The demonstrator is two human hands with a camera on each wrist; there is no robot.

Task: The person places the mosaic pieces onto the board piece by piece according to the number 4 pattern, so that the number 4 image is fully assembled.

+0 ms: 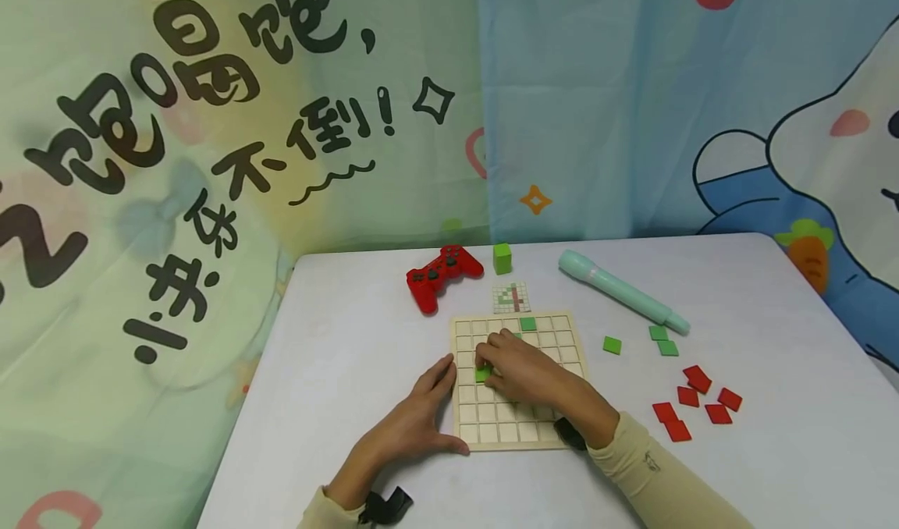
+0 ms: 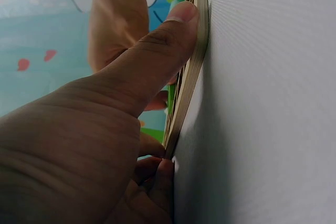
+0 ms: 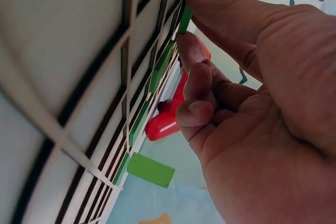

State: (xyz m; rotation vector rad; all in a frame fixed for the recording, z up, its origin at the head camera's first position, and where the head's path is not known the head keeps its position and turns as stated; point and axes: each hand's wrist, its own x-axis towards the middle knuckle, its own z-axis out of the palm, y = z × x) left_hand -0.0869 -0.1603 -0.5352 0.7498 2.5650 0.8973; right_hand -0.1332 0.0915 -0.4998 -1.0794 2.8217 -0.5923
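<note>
The right hand (image 1: 523,369) lies over the wooden grid board (image 1: 516,424), its thumb and forefinger pinching a green tile (image 1: 482,374) at a cell near the board's left side; the right wrist view shows that tile (image 3: 185,18) held on edge between the fingertips, tilted against the grid. The left hand (image 1: 414,424) rests flat on the tabletop (image 1: 337,373), fingers relaxed, with the thumb (image 2: 168,40) pressed against the board's left edge (image 2: 191,77). Another green tile (image 1: 527,324) sits in a cell near the board's far edge. Just beyond the board lies a small pattern card (image 1: 510,297), then a red game controller (image 1: 442,275) and a green cube (image 1: 502,257). To the right lie a mint-coloured pen (image 1: 621,291), loose green tiles (image 1: 663,340) and red tiles (image 1: 695,400).
</note>
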